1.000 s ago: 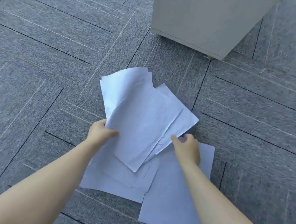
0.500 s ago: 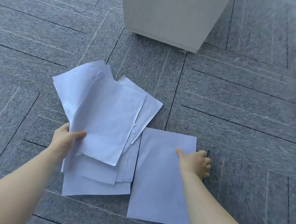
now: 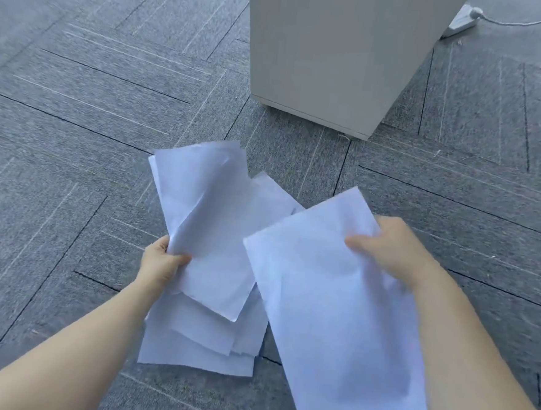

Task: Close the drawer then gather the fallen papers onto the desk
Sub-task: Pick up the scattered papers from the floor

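Fallen papers: loose stack [image 3: 200, 321] on carpet [image 3: 76, 127], near cabinet [image 3: 331, 55]. Left hand [image 3: 162, 261] pinches the top sheets; right hand [image 3: 397, 249] clamps a single sheet [image 3: 335, 305]. Advice: lay the single sheet onto the stack, square edges, lift together.

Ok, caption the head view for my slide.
Left hand holds gathered white paper sheets; right hand lifts another white sheet.

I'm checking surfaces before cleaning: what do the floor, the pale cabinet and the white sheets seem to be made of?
The grey floor looks like carpet tile: a matte woven texture with dark seams between squares. The pale grey cabinet seems to be smooth laminated board or painted metal; its flat matte face leaves that open. The white sheets look like thin matte paper, since they crease and bend where the left hand grips them.
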Demonstrator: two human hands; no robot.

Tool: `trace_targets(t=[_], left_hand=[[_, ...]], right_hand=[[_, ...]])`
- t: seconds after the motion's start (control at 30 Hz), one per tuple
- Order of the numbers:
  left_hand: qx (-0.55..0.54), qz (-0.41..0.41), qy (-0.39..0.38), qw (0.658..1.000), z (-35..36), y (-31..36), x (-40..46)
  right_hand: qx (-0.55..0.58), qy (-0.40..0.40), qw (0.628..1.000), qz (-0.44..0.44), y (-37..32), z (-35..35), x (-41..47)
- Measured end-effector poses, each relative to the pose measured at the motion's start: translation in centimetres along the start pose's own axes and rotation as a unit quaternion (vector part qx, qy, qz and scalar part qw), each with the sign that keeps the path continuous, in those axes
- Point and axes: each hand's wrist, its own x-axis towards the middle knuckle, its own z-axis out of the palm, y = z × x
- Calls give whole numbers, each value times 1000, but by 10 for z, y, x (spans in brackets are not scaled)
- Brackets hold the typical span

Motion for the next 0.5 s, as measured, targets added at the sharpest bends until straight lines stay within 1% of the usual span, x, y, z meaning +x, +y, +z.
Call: trace_targets(t=[0.07,0.13,0.2,0.27,0.33,0.4,0.5], left_hand=[[-26,8,-34,999,10,15,-8],[-64,10,-69,996,15,31,-14],[-106,13,-97,990,13,52,-20],[-131,21,-123,984,8,79,-32],[-142,26,-143,979,-1,115,-54],[-157,22,-165,973,-13,157,-82],[-172,24,-199,965,-38,226,-130]], right_hand=[[48,16,999,-16,-16,6,12],[109,73,991,-14,-19,21,25],[191,130,973,-4,-20,31,32],[283,161,946,6,-27,31,27],[358,158,920,27,-40,23,12],[414,126,901,32,-64,6,-9],[428,109,897,19,-122,-32,-47]])
